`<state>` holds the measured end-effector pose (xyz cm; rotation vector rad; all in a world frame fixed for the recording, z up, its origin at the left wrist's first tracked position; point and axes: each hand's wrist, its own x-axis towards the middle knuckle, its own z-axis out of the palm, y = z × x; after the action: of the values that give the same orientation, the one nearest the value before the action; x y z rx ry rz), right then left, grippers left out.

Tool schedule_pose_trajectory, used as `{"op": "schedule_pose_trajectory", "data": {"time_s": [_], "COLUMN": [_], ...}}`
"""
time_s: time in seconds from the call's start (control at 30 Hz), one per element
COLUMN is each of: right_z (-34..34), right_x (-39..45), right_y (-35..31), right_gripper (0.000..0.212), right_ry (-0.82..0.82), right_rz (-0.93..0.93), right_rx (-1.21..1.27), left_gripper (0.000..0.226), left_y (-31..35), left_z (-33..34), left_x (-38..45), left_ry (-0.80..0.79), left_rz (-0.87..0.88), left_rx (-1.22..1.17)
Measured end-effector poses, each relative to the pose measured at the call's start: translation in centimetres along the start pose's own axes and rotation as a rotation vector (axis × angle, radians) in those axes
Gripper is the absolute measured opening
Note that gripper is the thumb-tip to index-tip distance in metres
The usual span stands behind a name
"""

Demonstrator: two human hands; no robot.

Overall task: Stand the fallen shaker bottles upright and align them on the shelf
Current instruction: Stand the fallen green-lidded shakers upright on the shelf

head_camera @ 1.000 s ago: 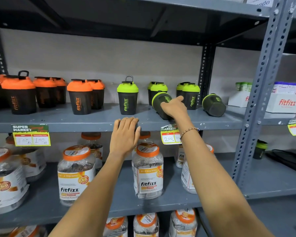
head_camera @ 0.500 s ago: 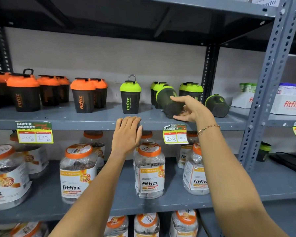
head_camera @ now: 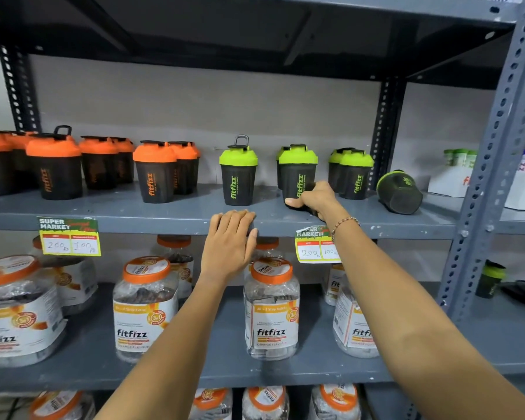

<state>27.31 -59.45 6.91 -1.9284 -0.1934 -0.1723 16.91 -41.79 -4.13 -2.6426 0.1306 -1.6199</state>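
A green-lidded black shaker bottle (head_camera: 297, 171) stands upright on the grey shelf (head_camera: 164, 213), and my right hand (head_camera: 314, 200) grips its base. Left of it stands another green-lidded shaker (head_camera: 238, 174) with its loop handle up. A pair of green shakers (head_camera: 353, 174) stands to the right. Further right one green shaker (head_camera: 399, 192) lies tipped on its side, bottom towards me. My left hand (head_camera: 229, 241) rests flat on the shelf's front edge, holding nothing. Several orange-lidded shakers (head_camera: 155, 172) stand upright along the left.
A perforated grey upright (head_camera: 491, 165) bounds the bay at the right, with white boxes (head_camera: 450, 180) behind it. Price tags (head_camera: 69, 236) hang from the shelf edge. Large orange-capped jars (head_camera: 272, 307) fill the shelf below. A small green shaker (head_camera: 491, 278) sits lower right.
My right hand has turned the tilted green shaker from lying on its side to standing upright on the shelf. My left hand has stayed on the shelf edge.
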Motion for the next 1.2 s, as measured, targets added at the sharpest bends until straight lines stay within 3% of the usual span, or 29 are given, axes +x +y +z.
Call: {"op": "schedule_pose_trajectory", "data": {"time_s": [0.4,0.63,0.73,0.87,1.07,1.2], "right_z": [0.5,0.0,-0.7,-2.6,-8.1,-12.7], "right_x": [1.6,0.7,0.3,-1.0,-2.4,-2.2], "right_y": [0.1,0.6,1.2,2.0,2.3,2.6], "right_gripper": [0.061,0.041,0.047,0.044,0.023,0.024], "right_ry": [-0.009,-0.038,-0.001,0.182,0.405,0.684], "right_rz": [0.020,-0.046,-0.051,-0.130,-0.211,-0.190], "right_rx": [-0.194,-0.177,-0.062,-0.016,-0.035,-0.007], "left_gripper": [0.038,0.037,0.038,0.044,0.053,0.054], "left_y": [0.3,1.0,1.7,2.7,7.4,10.8], "left_z": [0.1,-0.4,-0.8,-1.3,-0.8,0.2], "left_x": [-0.1,-0.2,0.0,0.2,1.4,2.5], "left_ry": [0.002,-0.046,-0.065,-0.079,-0.135,-0.168], "left_rz": [-0.021,-0.092,-0.141,-0.214,-0.128,-0.088], "left_rx": [0.014,-0.009,-0.041,-0.095,-0.218,-0.211]}}
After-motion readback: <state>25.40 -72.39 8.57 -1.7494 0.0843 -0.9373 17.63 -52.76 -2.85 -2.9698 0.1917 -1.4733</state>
